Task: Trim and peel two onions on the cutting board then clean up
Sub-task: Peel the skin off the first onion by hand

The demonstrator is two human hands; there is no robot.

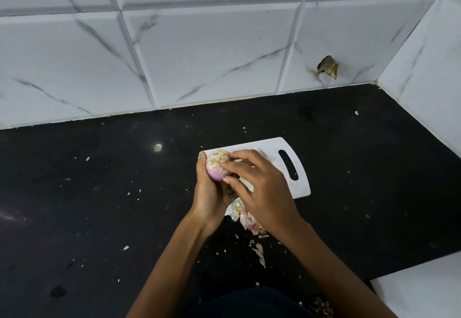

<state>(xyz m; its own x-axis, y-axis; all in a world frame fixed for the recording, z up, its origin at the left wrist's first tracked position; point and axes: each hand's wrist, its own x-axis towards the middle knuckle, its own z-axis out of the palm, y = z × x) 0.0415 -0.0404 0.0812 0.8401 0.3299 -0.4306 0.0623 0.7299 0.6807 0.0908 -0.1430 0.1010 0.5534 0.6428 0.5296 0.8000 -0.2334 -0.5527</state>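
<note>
In the head view, one small round onion (pixel 217 165), pink at its lower side and pale with patchy dry skin on top, is held above the left end of one white rectangular plastic cutting board (pixel 274 150) with a single slotted handle hole at its right end. The onion is cradled in the left hand (pixel 212 193), whose fingers are curled up around its far side, one fingertip showing past the top left of the bulb. The right hand (pixel 259 188) is laid over the onion from the right, its fingers bent, with fingertips pressed against the bulb's skin; whether a flake of skin is pinched between them cannot be told. Only this one onion is seen; a second is not made out.

One heap of pale and pink onion peelings (pixel 245 218) is seen at the near edge of the board, partly spilling onto the black stone countertop (pixel 99 205). A separate strip of peel (pixel 259 252) lies nearer on the counter. Many small white flecks are scattered across the dark surface. Behind the counter, white marble-patterned wall tiles (pixel 199 55) are seen, with one brownish damaged patch (pixel 328 67) on a tile at the right.
</note>
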